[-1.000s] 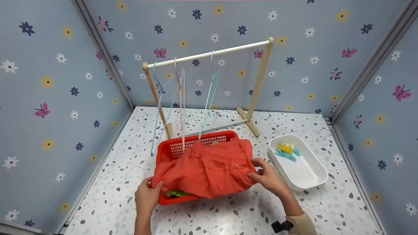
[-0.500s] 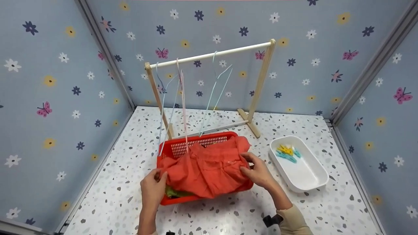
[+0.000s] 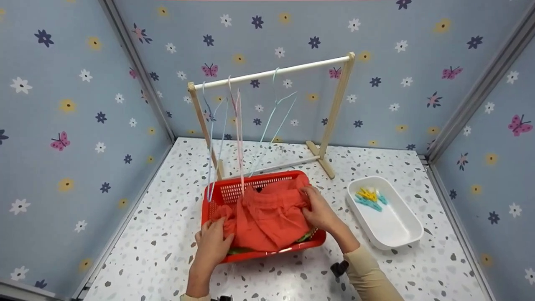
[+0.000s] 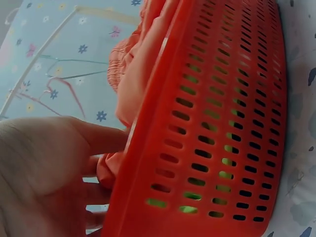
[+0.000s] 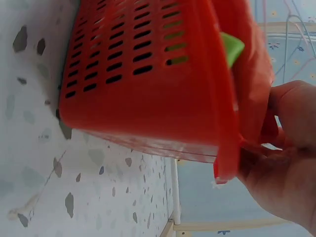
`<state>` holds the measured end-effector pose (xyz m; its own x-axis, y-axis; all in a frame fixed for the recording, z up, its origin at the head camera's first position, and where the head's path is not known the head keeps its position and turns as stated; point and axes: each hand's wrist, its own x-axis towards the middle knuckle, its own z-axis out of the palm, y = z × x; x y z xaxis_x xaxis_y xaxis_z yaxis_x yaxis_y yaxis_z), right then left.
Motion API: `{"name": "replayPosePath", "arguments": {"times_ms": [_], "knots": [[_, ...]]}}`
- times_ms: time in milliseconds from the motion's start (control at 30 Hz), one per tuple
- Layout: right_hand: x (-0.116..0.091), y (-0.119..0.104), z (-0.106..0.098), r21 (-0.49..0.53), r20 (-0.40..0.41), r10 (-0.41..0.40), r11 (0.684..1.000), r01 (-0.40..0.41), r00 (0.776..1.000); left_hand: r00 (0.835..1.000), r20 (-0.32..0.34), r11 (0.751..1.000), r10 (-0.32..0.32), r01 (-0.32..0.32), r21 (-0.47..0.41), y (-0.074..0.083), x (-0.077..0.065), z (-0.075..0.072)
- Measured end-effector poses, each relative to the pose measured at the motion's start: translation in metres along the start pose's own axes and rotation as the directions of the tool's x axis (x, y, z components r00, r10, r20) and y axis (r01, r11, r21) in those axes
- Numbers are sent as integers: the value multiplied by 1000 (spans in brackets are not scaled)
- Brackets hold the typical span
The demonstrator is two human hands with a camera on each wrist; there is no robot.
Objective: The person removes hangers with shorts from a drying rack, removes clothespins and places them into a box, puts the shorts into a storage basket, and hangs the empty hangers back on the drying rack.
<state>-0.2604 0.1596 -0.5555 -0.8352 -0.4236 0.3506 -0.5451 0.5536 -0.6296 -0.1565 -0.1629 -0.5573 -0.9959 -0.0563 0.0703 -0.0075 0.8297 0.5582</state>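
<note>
Red shorts (image 3: 271, 217) with a gathered elastic waistband lie bunched in the red plastic basket (image 3: 221, 194). My left hand (image 3: 211, 242) grips their left side near the front left corner of the basket. On the opposite side, my right hand (image 3: 322, 211) pinches the cloth between thumb and fingers. Green cloth (image 3: 239, 251) shows beneath the shorts. In the left wrist view, the thumb lies at the basket rim, with red cloth by the fingers. The right wrist view has the fingers on the cloth just past the rim, partly hidden.
A wooden rack (image 3: 342, 96) stands behind the basket. From its white bar (image 3: 309, 67) hang a blue hanger (image 3: 210, 167), a pink hanger (image 3: 239, 142) and a mint hanger (image 3: 269, 115), some reaching down to the basket. A white tray (image 3: 397, 230) on the right holds yellow and teal clothespins (image 3: 368, 202).
Both hands have moved inward, drawing the sides of the shorts together, so the cloth is narrower and sits further inside the basket. The hangers have swung slightly.
</note>
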Motion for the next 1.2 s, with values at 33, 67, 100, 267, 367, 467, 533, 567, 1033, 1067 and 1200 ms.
{"name": "replayPosePath", "arguments": {"times_ms": [33, 67, 100, 267, 367, 467, 533, 567, 1033, 1067, 1200], "knots": [[1, 0, 0, -28, 9, 4, 1000, -4, 1000, 1000, 6, 1000, 2, -2, 16, 0, 0, 1], [1, 0, 1, -57, 20, 7, 998, -6, 1000, 1000, 12, 1000, -1, 0, 28, 0, 0, 2], [1, -1, 1, -90, 35, 14, 996, -11, 999, 1000, 17, 999, -4, 4, 42, 0, 0, 3], [-1, -4, 1, -253, 88, 71, 966, -47, 994, 1000, 14, 994, -18, 16, 109, -3, 2, 7], [-3, -2, 2, -290, 87, 96, 955, -67, 992, 1000, -3, 990, -24, 24, 137, -5, 3, 9], [-5, 0, 4, -290, 73, 87, 955, -62, 994, 1000, -20, 987, -21, 24, 160, -5, 2, 10], [-5, 2, 5, -304, 68, 76, 951, -52, 995, 1000, -29, 984, -9, 14, 177, -5, 2, 11], [-6, 3, 6, -318, 71, 72, 947, -46, 995, 999, -34, 982, -2, 9, 187, -5, 1, 12], [-12, 8, 15, -399, 126, 166, 911, -104, 978, 996, -71, 963, 45, -24, 268, -6, 1, 16], [-13, 8, 15, -387, 122, 165, 916, -106, 979, 996, -71, 965, 45, -25, 261, -6, 1, 16], [-16, 10, 16, -314, 88, 144, 943, -110, 986, 997, -68, 978, 27, -12, 207, -7, 2, 15]]}}
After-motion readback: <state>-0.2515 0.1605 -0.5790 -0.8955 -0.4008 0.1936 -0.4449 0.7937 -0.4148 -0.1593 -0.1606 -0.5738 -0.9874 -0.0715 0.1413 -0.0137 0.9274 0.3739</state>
